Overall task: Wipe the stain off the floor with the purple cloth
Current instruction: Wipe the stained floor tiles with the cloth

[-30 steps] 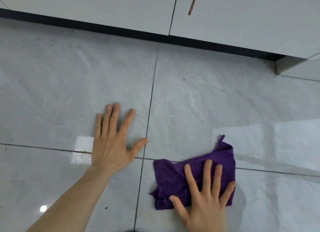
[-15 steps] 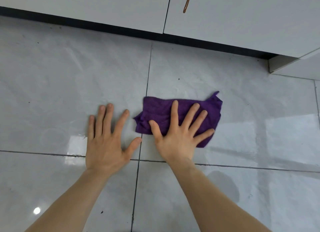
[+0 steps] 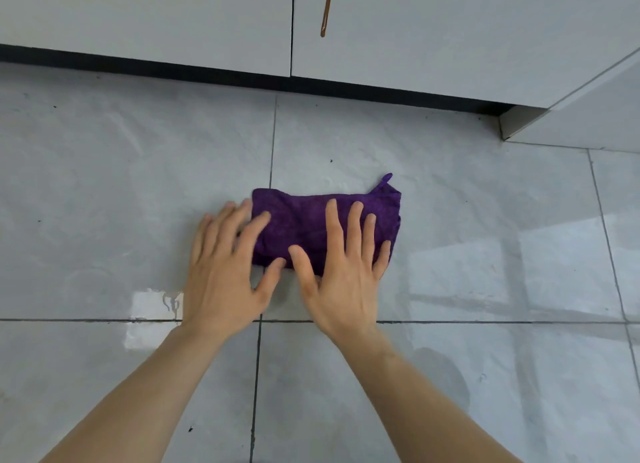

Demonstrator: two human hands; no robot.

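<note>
The purple cloth (image 3: 304, 220) lies folded and flat on the grey floor tiles (image 3: 104, 203), across a tile joint. My right hand (image 3: 341, 272) presses flat on its right half, fingers spread. My left hand (image 3: 225, 268) rests at its left edge, with the index finger and thumb on the cloth and the other fingers on the tile. No stain shows around the cloth; the floor beneath it is hidden. A wet, shiny patch (image 3: 152, 306) lies left of my left wrist.
White cabinet doors (image 3: 173, 19) with a black kick strip (image 3: 207, 73) run along the back. A brown drip (image 3: 326, 9) runs down the right door. A cabinet corner (image 3: 519, 123) juts out at the right.
My right hand has pushed the cloth forward and to the left from the near right. My left hand has slid right and now touches the cloth's left edge.
</note>
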